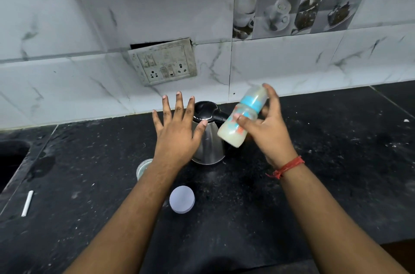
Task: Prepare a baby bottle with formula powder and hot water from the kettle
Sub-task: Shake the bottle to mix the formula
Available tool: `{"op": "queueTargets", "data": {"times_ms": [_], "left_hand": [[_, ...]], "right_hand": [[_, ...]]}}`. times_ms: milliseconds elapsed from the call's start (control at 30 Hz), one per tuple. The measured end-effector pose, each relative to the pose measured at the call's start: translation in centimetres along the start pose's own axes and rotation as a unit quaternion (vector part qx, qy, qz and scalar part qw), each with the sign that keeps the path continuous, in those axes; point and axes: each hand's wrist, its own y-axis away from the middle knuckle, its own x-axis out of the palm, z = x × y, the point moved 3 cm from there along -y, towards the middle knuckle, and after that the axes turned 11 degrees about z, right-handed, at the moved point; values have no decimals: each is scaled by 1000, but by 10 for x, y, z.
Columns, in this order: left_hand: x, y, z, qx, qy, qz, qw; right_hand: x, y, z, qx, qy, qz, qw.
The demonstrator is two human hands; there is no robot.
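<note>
My right hand (272, 130) grips a baby bottle (243, 116) with a blue collar, tilted with its cap end up to the right and milky liquid inside; it looks motion-blurred. My left hand (177, 125) is held flat with fingers spread, hovering in front of the steel kettle (208, 141), which has a black lid and stands on the black counter (314, 183) near the wall. A small clear container (142, 168) peeks out from under my left forearm. A round pale lid (182, 199) lies on the counter between my arms.
A switch and socket plate (164, 62) hangs on the marble-tiled wall behind the kettle. A sink opening (11, 157) sits at the far left. A white stick (27, 203) lies near the left counter edge. White powder specks dot the counter.
</note>
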Motion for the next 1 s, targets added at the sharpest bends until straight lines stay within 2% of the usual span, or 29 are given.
{"op": "queueTargets", "data": {"times_ms": [67, 133, 167, 267, 300, 333, 433, 500, 533, 633, 667, 700, 800, 867, 933, 1000], "left_hand": [[-1, 0, 3, -2, 2, -1, 1000], [-1, -1, 4, -4, 6, -3, 1000], [-2, -2, 4, -4, 8, -4, 1000], [-1, -5, 2, 1, 10, -6, 1000], [-1, -5, 1, 2, 10, -6, 1000], [-1, -6, 1, 3, 12, -6, 1000], [-1, -6, 2, 3, 17, -8, 1000], [0, -7, 3, 3, 17, -8, 1000], [0, -8, 4, 3, 18, -8, 1000], [2, -10, 4, 3, 15, -11, 1000], [2, -10, 4, 2, 14, -10, 1000], [3, -10, 4, 1, 14, -8, 1000], [2, -9, 4, -2, 17, -2, 1000], [2, -9, 5, -4, 21, -2, 1000], [2, -11, 6, -6, 24, -4, 1000], [4, -12, 6, -3, 23, -8, 1000]], "right_hand": [[-12, -6, 5, -18, -18, -86, 996], [-17, -8, 7, -33, -16, -127, 991], [-16, -8, 6, -30, -8, -113, 993], [-2, -6, -3, 34, 49, 35, 998], [0, -5, -6, 43, 50, 56, 996], [0, -5, -7, 40, 42, 44, 997], [-7, -9, -3, -1, -8, -81, 997], [-12, -10, -5, -25, -20, -132, 991], [-11, -9, -6, -20, -6, -124, 992], [2, -4, -13, 44, 86, 14, 995], [4, -2, -17, 55, 96, 36, 993], [4, -2, -18, 51, 85, 28, 995], [-5, -6, -9, 6, 5, -86, 996], [-11, -10, -6, -23, -4, -140, 990], [-8, -10, -6, -20, 15, -112, 993], [2, -6, -9, 15, 58, -8, 998]]}}
